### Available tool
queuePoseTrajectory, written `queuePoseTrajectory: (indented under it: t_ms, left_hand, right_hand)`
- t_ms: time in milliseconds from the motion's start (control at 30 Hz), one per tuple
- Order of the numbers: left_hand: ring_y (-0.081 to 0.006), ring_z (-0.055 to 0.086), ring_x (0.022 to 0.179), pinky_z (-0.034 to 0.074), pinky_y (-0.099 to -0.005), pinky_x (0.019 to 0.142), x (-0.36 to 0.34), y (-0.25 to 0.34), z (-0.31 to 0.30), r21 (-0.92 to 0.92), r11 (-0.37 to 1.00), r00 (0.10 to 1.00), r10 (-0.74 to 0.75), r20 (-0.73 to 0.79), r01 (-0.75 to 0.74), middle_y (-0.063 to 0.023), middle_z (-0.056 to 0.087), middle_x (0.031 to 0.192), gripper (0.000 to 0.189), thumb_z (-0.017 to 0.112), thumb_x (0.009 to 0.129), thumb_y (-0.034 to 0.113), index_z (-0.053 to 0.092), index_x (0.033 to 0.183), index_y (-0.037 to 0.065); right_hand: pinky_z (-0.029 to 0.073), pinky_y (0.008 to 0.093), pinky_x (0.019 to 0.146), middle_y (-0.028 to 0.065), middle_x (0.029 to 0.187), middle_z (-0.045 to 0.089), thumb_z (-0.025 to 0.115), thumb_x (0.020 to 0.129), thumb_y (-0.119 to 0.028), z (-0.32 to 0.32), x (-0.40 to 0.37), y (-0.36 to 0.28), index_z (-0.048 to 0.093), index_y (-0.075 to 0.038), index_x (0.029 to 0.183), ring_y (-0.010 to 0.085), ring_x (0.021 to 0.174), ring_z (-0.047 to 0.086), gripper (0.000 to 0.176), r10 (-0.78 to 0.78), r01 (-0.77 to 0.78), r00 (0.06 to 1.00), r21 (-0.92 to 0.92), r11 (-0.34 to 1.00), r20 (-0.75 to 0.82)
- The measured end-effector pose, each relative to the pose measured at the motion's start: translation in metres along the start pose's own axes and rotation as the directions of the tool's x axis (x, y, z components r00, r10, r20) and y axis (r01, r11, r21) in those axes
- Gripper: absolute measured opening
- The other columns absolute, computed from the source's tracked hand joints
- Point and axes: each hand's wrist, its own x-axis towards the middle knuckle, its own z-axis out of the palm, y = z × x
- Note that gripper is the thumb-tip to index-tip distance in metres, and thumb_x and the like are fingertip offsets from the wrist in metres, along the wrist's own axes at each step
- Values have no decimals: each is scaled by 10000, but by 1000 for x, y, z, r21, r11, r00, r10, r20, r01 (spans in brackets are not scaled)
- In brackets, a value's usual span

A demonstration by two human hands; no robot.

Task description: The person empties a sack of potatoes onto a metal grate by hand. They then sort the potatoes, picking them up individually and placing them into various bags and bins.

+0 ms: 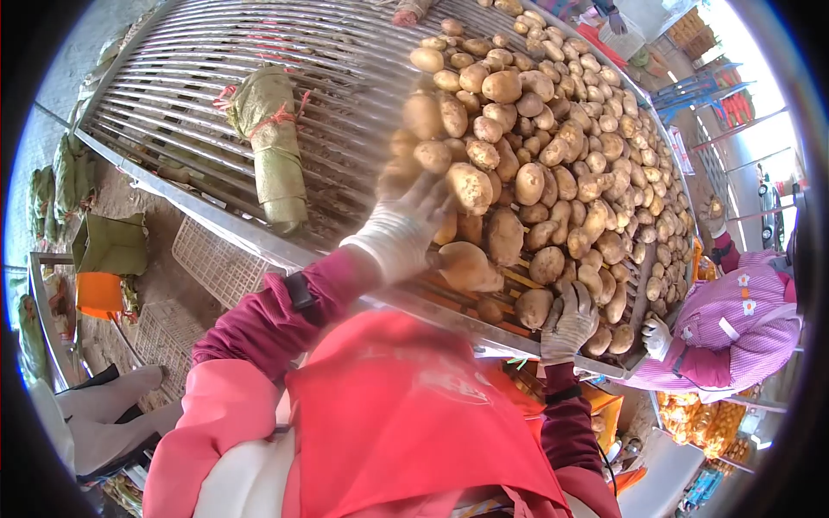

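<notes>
A large pile of potatoes [553, 164] covers the right part of a slatted metal rack [199, 43]. My left hand [408, 216], in a white knit glove, reaches onto the pile's left edge with its fingers stretched out against the potatoes. Several potatoes just beyond those fingers are smeared by motion. At the near edge of the rack, my right hand [572, 324], gloved too, lies over potatoes with its fingers extended and slightly apart. A single potato [534, 308] sits just left of it. Neither hand is visibly closed around a potato.
A rolled bundle of green sacks [275, 147] tied with red string lies on the slats to the left. A co-worker in a purple checked smock [734, 319] stands at the right, one gloved hand [656, 337] by the rack's corner. Plastic crates [220, 259] are on the floor.
</notes>
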Motion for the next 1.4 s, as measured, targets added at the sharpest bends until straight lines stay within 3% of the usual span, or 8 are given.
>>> queuePoseTrajectory:
  t_ms: [100,133,267,600,767,867,1133,1400]
  left_hand:
    - [-407,197,1489,298,-723,1049,-14,-9,-2,342,938,962,-44,269,-53,-196,285,1589,845,602,861,559,355,1509,74]
    - [-448,222,1464,351,-690,1028,-28,-17,15,465,883,990,-110,94,54,-224,299,1570,778,615,872,492,381,1502,100]
    - [-405,386,1376,392,-541,1072,-64,-62,11,102,891,889,-451,79,443,-226,412,1464,731,685,838,319,410,1470,75]
    - [-360,612,1037,483,-473,912,-116,-54,34,-388,887,779,-422,-464,250,-137,662,1100,268,679,830,136,665,1088,63]
    - [-293,646,774,487,-453,709,-112,-51,43,-400,878,766,-442,-467,263,-72,656,789,121,703,824,177,705,914,97]
    - [-299,639,750,488,-442,681,-116,-56,45,-367,896,819,-396,-414,248,-77,638,763,113,709,826,197,710,889,103]
    - [-313,622,712,476,-453,651,-115,-57,43,-387,905,828,-348,-440,175,-87,612,728,144,693,835,232,667,787,98]
    - [-316,628,754,485,-456,691,-114,-58,49,-373,901,847,-366,-386,220,-85,618,773,137,660,823,235,654,814,98]
  right_hand:
    - [392,474,986,99,1260,580,588,899,-187,3,-2,3,616,-128,1232,335,1171,528,339,-11,11,1000,-11,1000,-19]
    - [392,474,986,99,1260,578,588,898,-186,3,-1,2,617,-126,1229,335,1170,528,337,-5,5,1000,-9,1000,-14]
    - [391,479,987,98,1259,571,586,899,-188,4,-1,2,621,-117,1217,343,1169,520,327,-5,5,1000,7,1000,-12]
    - [370,527,1028,109,1303,562,632,884,-222,-16,29,-27,597,-131,1260,358,1234,487,389,88,-92,967,7,996,241]
    - [383,511,1057,258,1324,515,644,878,-134,-39,117,-130,503,-27,1339,439,1261,466,494,-100,15,984,492,870,147]
    - [455,488,984,259,1332,503,696,817,-131,-8,154,-180,489,-96,1369,489,1195,505,590,-125,-180,917,674,717,379]
    - [479,528,1008,187,1441,369,722,793,-274,2,142,-262,554,-105,1350,437,1439,221,606,-557,465,764,320,826,326]
    - [505,502,962,138,1468,358,720,748,-230,-9,147,-246,614,-106,1299,410,1460,187,574,-696,604,640,347,718,326]
